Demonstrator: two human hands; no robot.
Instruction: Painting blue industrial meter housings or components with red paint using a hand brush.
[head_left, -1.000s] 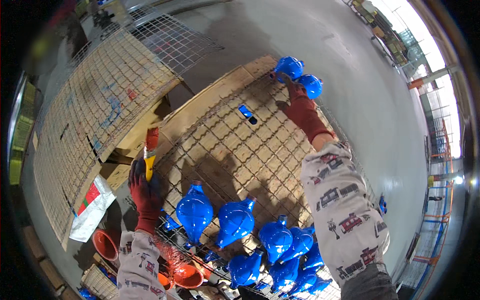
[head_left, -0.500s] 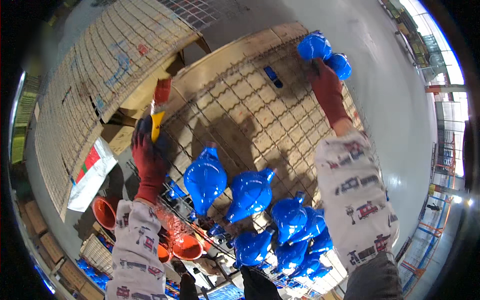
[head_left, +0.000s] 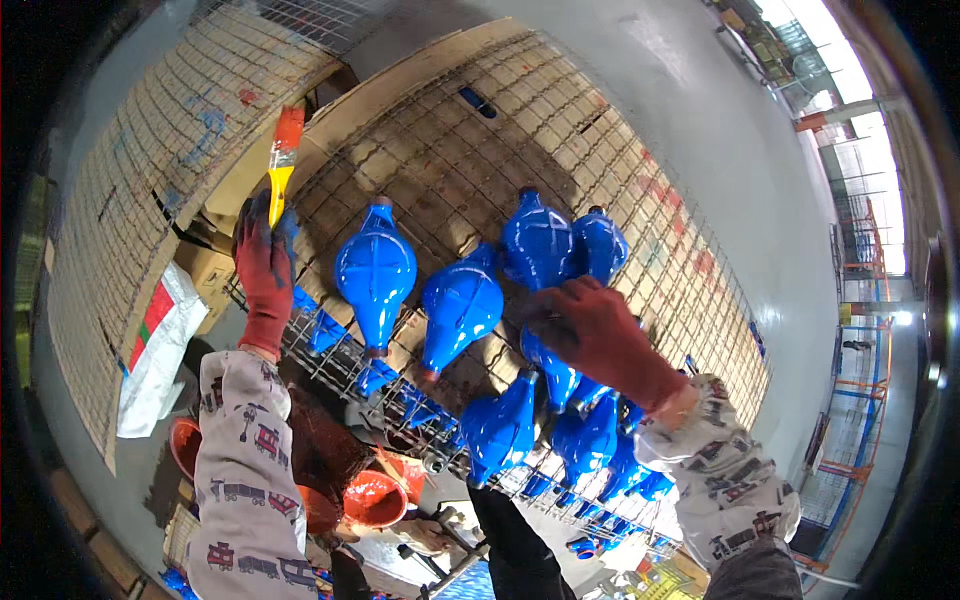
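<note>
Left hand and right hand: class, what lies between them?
In the head view, glossy blue bulb-shaped pieces on wire mesh lie between the left hand and the right hand.

Two blue bulbs [head_left: 537, 240] off far corner, now beside others [head_left: 462, 308]; right hand [head_left: 595, 325] drawn back.

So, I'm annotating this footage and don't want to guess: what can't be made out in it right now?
All in the head view:
Right grip: it covers the spot where it might touch the blue piece beneath.
That blue piece: upper part hidden by the same grip.
Paintbrush: handle end hidden inside the left grip.
Red container, lower left: partly hidden by the left sleeve.
</note>
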